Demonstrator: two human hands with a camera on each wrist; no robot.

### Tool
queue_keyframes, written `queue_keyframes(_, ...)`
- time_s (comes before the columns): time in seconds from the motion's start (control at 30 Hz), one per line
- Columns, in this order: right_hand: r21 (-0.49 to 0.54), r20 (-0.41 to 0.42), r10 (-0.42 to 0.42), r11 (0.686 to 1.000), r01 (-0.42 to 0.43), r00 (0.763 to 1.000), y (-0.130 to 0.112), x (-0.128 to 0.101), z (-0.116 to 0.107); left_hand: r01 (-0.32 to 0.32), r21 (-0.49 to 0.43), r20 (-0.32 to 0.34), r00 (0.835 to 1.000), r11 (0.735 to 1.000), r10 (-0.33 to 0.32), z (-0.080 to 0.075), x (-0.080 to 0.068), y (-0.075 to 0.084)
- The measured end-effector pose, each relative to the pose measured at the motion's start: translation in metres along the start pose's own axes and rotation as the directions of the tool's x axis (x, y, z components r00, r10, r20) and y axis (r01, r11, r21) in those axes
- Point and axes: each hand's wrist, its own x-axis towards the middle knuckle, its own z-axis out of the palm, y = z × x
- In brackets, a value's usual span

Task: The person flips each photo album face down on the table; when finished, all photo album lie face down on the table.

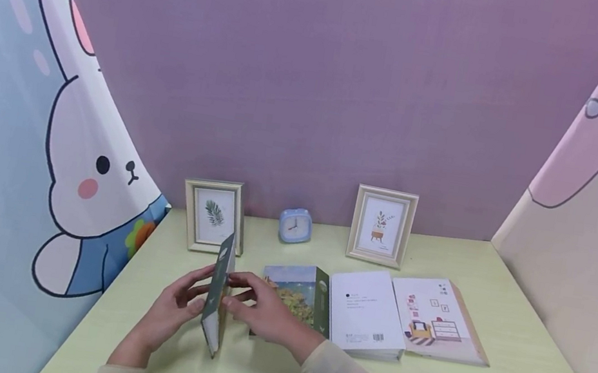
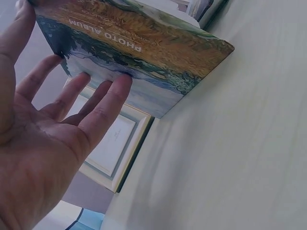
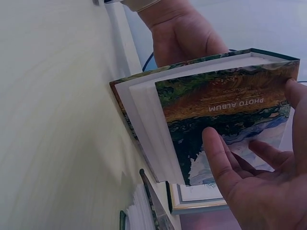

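A photo album (image 1: 218,284) with a dark green spine stands on edge between both hands, tilted slightly. My left hand (image 1: 164,315) grips it from the left, thumb near the spine and fingers on a painted cover (image 2: 158,62) lettered PHOTO ALBUM. From the other side, my right hand (image 1: 273,313) holds it, thumb by the spine and fingers against another painted, lettered face (image 3: 225,96). White page edges show between the two faces in the right wrist view. Beside the right hand lies another album (image 1: 292,283) with a landscape cover, partly hidden by that hand.
A white book (image 1: 364,308) and a book with furniture drawings (image 1: 436,319) lie in a row to the right. Behind stand a leaf-picture frame (image 1: 212,215), a blue clock (image 1: 295,225) and a plant-picture frame (image 1: 382,226). A purple cloth (image 1: 303,83) backs the table.
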Motion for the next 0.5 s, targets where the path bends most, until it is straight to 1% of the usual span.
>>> queue_keyframes(0.13,0.037,0.003,-0.022,0.999,0.022,1.0,0.0006,0.0007,-0.0012,0.038,-0.014,-0.017,0.999,0.999,-0.038,0.0017,-0.0001,0.0005)
queue_keyframes(0.27,0.08,-0.032,-0.04,0.996,0.042,0.999,0.0005,0.0015,-0.0035,0.065,-0.015,-0.02,0.998,0.998,-0.065,0.003,0.0007,0.0001)
queue_keyframes(0.43,0.12,-0.079,-0.048,0.991,0.057,0.996,-0.0014,0.0017,-0.0067,0.055,-0.015,-0.002,0.998,0.998,-0.055,0.0043,0.0025,-0.0018)
queue_keyframes(0.5,0.128,-0.084,-0.032,0.991,0.043,0.996,-0.003,0.001,-0.0077,0.047,-0.013,0.002,0.999,0.999,-0.047,0.0048,0.003,-0.0027)
